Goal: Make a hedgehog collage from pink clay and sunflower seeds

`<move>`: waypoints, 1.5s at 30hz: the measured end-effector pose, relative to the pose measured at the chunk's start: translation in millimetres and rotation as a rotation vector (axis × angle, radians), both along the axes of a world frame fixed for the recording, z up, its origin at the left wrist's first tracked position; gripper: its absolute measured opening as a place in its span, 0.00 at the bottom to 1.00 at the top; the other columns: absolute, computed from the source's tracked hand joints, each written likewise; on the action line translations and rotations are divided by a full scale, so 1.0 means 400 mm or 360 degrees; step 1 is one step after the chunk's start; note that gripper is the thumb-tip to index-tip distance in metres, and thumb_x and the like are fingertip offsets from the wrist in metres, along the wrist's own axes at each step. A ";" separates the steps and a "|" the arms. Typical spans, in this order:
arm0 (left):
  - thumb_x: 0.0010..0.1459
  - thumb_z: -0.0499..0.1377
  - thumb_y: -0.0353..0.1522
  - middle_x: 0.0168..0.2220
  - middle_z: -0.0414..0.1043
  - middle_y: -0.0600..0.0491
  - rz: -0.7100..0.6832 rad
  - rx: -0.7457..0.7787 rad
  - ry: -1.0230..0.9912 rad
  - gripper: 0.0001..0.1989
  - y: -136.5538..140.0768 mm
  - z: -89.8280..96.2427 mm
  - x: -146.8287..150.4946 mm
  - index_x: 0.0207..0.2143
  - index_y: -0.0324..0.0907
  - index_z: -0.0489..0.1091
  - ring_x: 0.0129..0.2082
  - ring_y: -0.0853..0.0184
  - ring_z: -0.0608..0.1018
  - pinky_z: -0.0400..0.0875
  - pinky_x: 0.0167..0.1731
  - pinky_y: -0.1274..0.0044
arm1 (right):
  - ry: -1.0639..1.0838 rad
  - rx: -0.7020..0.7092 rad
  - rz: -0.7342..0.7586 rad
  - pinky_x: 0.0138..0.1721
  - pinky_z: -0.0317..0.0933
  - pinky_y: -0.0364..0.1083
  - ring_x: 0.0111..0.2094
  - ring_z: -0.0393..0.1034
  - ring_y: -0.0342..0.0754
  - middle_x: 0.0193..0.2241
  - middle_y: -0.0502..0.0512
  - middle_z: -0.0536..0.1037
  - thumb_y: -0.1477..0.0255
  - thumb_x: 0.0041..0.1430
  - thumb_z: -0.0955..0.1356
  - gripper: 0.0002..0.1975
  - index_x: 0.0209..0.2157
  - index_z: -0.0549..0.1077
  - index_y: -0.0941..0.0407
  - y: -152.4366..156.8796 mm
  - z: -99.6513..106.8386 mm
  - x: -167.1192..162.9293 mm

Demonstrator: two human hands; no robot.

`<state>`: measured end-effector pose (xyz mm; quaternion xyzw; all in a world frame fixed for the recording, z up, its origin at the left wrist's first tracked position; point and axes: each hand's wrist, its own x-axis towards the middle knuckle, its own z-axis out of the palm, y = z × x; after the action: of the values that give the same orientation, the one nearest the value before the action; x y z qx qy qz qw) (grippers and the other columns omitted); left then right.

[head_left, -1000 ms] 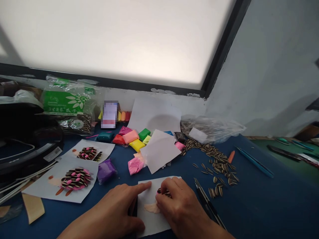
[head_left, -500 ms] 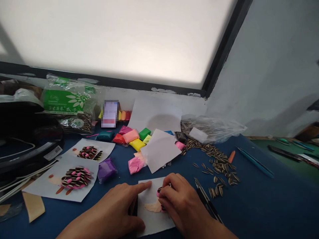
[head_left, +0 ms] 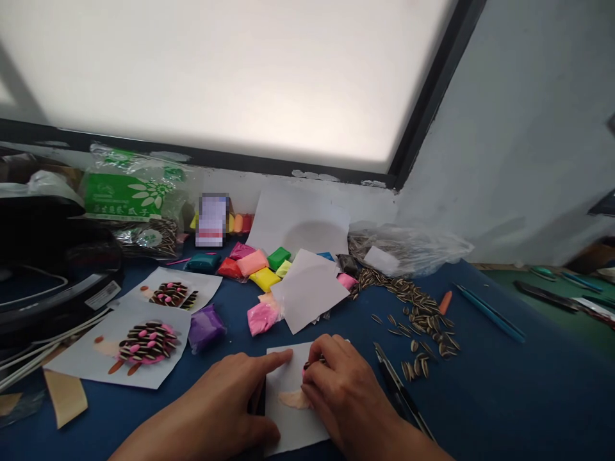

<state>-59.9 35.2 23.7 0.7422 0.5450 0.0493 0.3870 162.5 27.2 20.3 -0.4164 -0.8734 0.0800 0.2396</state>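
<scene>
My left fingers (head_left: 279, 360) spread on the paper (head_left: 291, 428). Under my pinched right fingers (head_left: 321, 378), whose grip I can't make out, seeds (head_left: 316, 362) already cover some pink clay (head_left: 304, 372); the peach clay (head_left: 293, 400) beside them looks undecorated, the rest hidden.

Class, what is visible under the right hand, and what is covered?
Paper bearing a peach shape, plus a few dark seeds at a pink edge. The right hand covers the rest, including anything it may hold.

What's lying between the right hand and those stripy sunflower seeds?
A slim black-and-silver tool, maybe a craft knife, lies between the right hand and the sunflower seeds, as the head view shows.
</scene>
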 end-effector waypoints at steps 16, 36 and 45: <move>0.46 0.67 0.33 0.35 0.74 0.53 0.0082 -0.0007 0.0028 0.44 -0.004 0.003 0.003 0.68 0.52 0.65 0.34 0.55 0.75 0.68 0.35 0.72 | 0.0058 -0.0069 0.0092 0.35 0.63 0.50 0.36 0.67 0.52 0.37 0.61 0.73 0.81 0.63 0.62 0.12 0.36 0.78 0.60 -0.020 0.042 0.029; 0.45 0.66 0.33 0.36 0.74 0.53 0.0064 0.0029 0.0039 0.43 0.000 0.004 0.007 0.67 0.53 0.66 0.36 0.54 0.75 0.67 0.38 0.71 | 0.0058 -0.0058 0.0178 0.35 0.65 0.49 0.36 0.69 0.52 0.37 0.62 0.73 0.80 0.62 0.63 0.11 0.36 0.78 0.60 -0.022 0.035 0.029; 0.53 0.64 0.48 0.33 0.70 0.55 0.0228 -0.0064 -0.0283 0.37 0.010 -0.003 -0.020 0.64 0.49 0.70 0.31 0.59 0.72 0.67 0.31 0.74 | 0.0194 -0.0076 0.0001 0.37 0.65 0.51 0.39 0.70 0.53 0.41 0.63 0.73 0.81 0.67 0.61 0.15 0.43 0.78 0.59 0.000 0.069 0.078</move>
<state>-67.7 39.0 22.5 0.6861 0.5610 0.1315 0.4441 193.9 27.0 48.0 -0.4161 -0.8551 0.1260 0.2824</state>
